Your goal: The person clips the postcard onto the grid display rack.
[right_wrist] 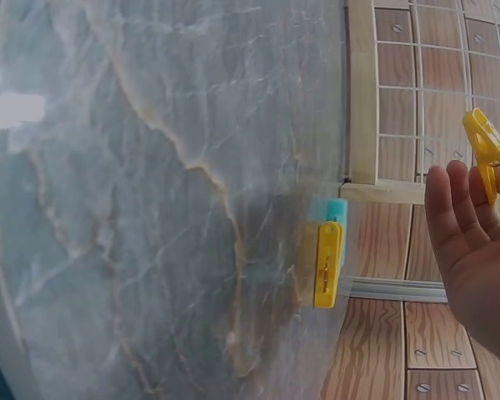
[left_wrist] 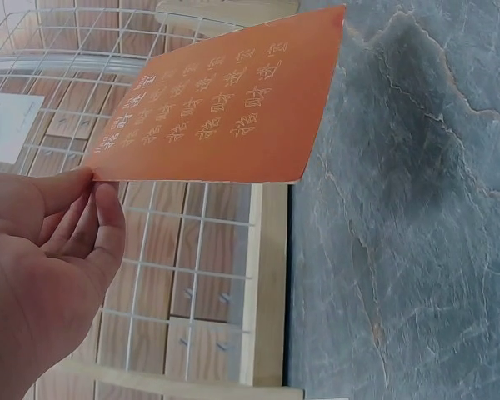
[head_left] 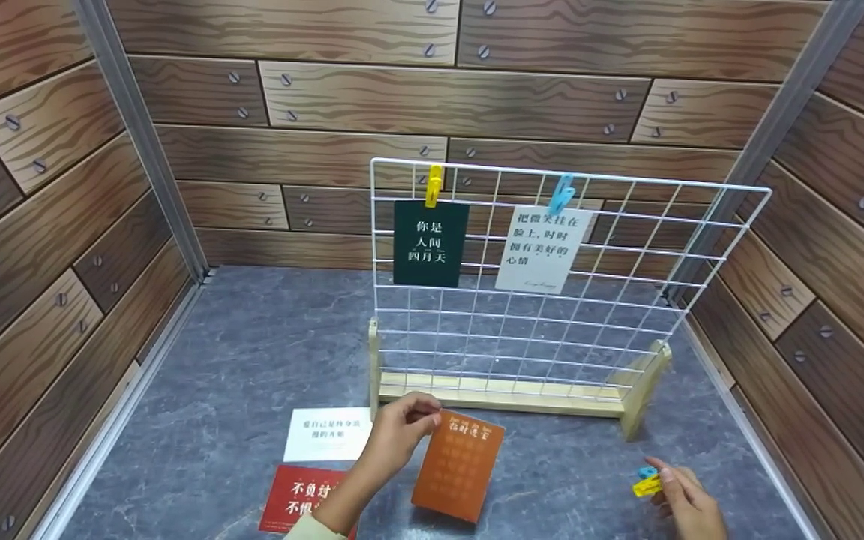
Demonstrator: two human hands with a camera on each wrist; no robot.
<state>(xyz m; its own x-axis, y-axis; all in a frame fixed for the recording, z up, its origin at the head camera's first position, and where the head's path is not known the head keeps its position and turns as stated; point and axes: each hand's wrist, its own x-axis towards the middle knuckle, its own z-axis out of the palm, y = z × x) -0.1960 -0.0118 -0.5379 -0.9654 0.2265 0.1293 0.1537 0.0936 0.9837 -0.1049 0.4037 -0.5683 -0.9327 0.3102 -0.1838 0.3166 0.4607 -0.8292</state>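
Observation:
My left hand (head_left: 402,431) pinches an orange card (head_left: 458,469) by its upper left corner, between thumb and fingers. In the left wrist view the card (left_wrist: 225,108) is raised above the tabletop, its lettering showing. My right hand (right_wrist: 475,237) pinches a yellow clothespin (right_wrist: 488,150) at the right edge of the right wrist view. Another yellow clothespin (right_wrist: 327,267) and a blue one (right_wrist: 339,212) lie side by side on the tabletop near it. In the head view the right hand (head_left: 691,506) is at the lower right, beside yellow and blue clothespins.
A white wire grid rack (head_left: 537,322) in a wooden stand (head_left: 499,394) holds a dark green card (head_left: 430,244) under a yellow clothespin (head_left: 433,186) and a white card (head_left: 541,251) under a blue one (head_left: 563,193). White (head_left: 327,435) and red (head_left: 301,495) cards lie on the left.

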